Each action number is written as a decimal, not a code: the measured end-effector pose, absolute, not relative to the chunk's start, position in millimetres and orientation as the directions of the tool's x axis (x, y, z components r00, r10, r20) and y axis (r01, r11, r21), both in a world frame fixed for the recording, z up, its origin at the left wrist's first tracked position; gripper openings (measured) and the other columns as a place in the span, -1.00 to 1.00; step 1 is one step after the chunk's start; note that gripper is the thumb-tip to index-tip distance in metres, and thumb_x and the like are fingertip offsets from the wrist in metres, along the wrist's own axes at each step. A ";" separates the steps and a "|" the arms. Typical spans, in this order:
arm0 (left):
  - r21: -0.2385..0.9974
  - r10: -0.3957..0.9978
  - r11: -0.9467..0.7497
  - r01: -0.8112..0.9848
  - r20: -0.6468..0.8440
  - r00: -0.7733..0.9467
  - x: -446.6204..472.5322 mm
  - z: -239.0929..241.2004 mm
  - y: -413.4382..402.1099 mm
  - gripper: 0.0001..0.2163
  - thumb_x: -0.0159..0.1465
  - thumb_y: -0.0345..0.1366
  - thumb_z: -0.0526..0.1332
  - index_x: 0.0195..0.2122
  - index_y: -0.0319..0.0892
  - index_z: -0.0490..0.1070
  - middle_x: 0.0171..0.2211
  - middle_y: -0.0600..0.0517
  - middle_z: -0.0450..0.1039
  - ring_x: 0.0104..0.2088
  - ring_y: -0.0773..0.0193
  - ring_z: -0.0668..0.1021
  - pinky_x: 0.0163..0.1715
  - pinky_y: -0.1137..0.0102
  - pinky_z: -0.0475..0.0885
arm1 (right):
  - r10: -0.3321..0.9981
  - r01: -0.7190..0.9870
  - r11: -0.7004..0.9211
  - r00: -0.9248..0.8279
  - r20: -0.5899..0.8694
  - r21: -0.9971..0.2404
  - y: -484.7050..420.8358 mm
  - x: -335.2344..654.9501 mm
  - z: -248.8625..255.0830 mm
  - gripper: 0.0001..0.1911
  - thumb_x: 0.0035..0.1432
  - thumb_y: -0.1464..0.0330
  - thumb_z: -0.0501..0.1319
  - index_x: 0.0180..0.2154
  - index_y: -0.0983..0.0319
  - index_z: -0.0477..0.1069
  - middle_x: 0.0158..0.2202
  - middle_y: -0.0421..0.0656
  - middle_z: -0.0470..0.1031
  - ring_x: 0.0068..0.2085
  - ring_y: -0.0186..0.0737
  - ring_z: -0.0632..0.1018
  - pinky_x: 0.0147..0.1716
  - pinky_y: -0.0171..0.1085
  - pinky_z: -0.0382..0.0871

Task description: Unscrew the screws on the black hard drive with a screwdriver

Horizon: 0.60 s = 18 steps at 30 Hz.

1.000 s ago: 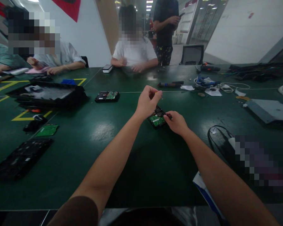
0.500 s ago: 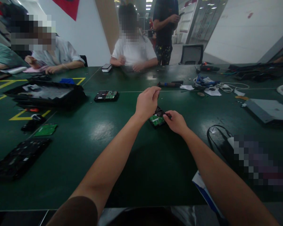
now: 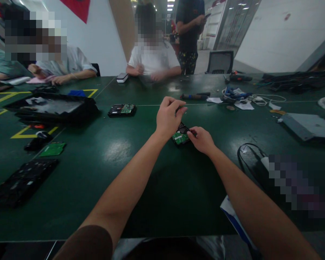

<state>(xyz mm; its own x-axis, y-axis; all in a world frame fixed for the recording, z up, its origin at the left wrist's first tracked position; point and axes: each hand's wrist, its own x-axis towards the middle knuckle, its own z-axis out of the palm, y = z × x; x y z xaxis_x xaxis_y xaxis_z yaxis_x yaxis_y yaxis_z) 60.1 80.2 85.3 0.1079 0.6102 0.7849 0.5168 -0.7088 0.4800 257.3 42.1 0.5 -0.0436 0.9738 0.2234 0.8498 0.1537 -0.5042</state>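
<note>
A hard drive with a green circuit board and a black casing lies on the green table in front of me. Its far left part is hidden by my left hand, which hovers over it with bent fingers. A small dark bit shows between thumb and fingers there, too hidden to name. My right hand grips the drive's right edge between thumb and fingers. Another hard drive rests farther left, board side up.
At left are a black tray, a loose green circuit board and a black panel. A grey metal box and a looped black cable lie right. Beyond are an electric screwdriver, white cables and people at the table's far side.
The fingers of my left hand have turned and spread slightly above the drive. My right hand and the drive stay about where they were.
</note>
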 end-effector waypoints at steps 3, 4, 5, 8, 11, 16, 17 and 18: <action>0.489 0.628 -0.714 0.501 0.764 0.148 58.5 86.3 82.7 -0.80 0.45 -0.43 0.25 -0.02 -0.10 0.64 -0.06 -0.08 0.62 -0.03 0.16 0.64 0.02 0.26 0.56 | 0.977 0.849 0.142 -0.039 0.208 -0.509 42.1 257.5 0.9 -0.69 0.45 0.17 0.18 0.01 0.20 0.58 -0.07 -0.03 0.62 -0.17 -0.12 0.57 -0.20 -0.19 0.36; 0.493 0.628 -0.726 0.480 0.760 0.169 58.1 86.0 83.4 -0.77 0.46 -0.45 0.21 0.00 -0.11 0.64 -0.04 -0.07 0.64 -0.01 0.16 0.65 0.06 0.26 0.55 | 0.978 0.849 0.143 -0.041 0.206 -0.509 41.9 257.6 1.2 -0.69 0.45 0.17 0.17 0.01 0.20 0.58 -0.07 -0.03 0.62 -0.16 -0.11 0.57 -0.20 -0.19 0.36; 0.497 0.626 -0.737 0.458 0.757 0.186 57.9 85.4 83.9 -0.75 0.47 -0.45 0.19 0.02 -0.11 0.63 -0.02 -0.06 0.66 0.02 0.17 0.65 0.08 0.26 0.53 | 0.977 0.850 0.146 -0.044 0.206 -0.507 41.8 257.6 1.6 -0.68 0.45 0.17 0.17 0.01 0.20 0.58 -0.07 -0.03 0.62 -0.15 -0.11 0.58 -0.19 -0.19 0.36; 0.535 0.642 -0.741 0.406 0.742 0.193 59.0 81.9 83.6 -0.77 0.48 -0.35 0.23 0.09 -0.11 0.61 -0.04 -0.04 0.70 -0.08 0.19 0.68 0.00 0.29 0.54 | 0.976 0.855 0.151 -0.049 0.213 -0.496 41.1 257.4 2.8 -0.69 0.45 0.18 0.18 0.01 0.21 0.58 -0.08 -0.03 0.62 -0.14 -0.10 0.58 -0.18 -0.19 0.36; 0.616 0.691 -0.705 0.352 0.709 0.142 61.8 78.6 82.1 -0.78 0.42 -0.21 0.35 0.04 -0.11 0.61 -0.14 -0.01 0.70 -0.22 0.23 0.67 -0.13 0.32 0.53 | 0.978 0.856 0.143 -0.044 0.205 -0.498 40.4 257.2 2.8 -0.69 0.45 0.18 0.18 0.02 0.20 0.57 -0.06 -0.03 0.62 -0.15 -0.12 0.58 -0.18 -0.19 0.37; 0.752 0.783 -0.609 0.254 0.621 0.040 62.5 77.8 85.1 -0.79 0.31 -0.23 0.46 -0.12 -0.10 0.49 -0.19 0.03 0.68 -0.24 0.27 0.66 -0.16 0.34 0.52 | 0.978 0.845 0.134 -0.029 0.205 -0.517 40.8 257.9 -0.2 -0.70 0.45 0.17 0.19 0.03 0.17 0.56 -0.03 -0.05 0.62 -0.13 -0.11 0.59 -0.17 -0.19 0.40; 0.766 0.794 -0.597 0.238 0.606 0.041 62.0 78.0 86.6 -0.81 0.31 -0.25 0.45 -0.14 -0.09 0.47 -0.20 0.04 0.67 -0.25 0.28 0.66 -0.17 0.34 0.53 | 0.979 0.845 0.132 -0.028 0.204 -0.518 41.1 258.1 -0.7 -0.70 0.45 0.17 0.19 0.04 0.17 0.56 -0.03 -0.05 0.62 -0.12 -0.11 0.59 -0.16 -0.19 0.40; 0.778 0.803 -0.589 0.217 0.594 0.048 61.4 78.3 88.1 -0.82 0.33 -0.27 0.43 -0.15 -0.09 0.45 -0.21 0.03 0.67 -0.25 0.28 0.66 -0.18 0.35 0.54 | 0.979 0.846 0.129 -0.024 0.204 -0.518 41.3 258.2 -1.0 -0.69 0.45 0.17 0.19 0.04 0.17 0.56 -0.03 -0.04 0.62 -0.12 -0.11 0.59 -0.16 -0.19 0.40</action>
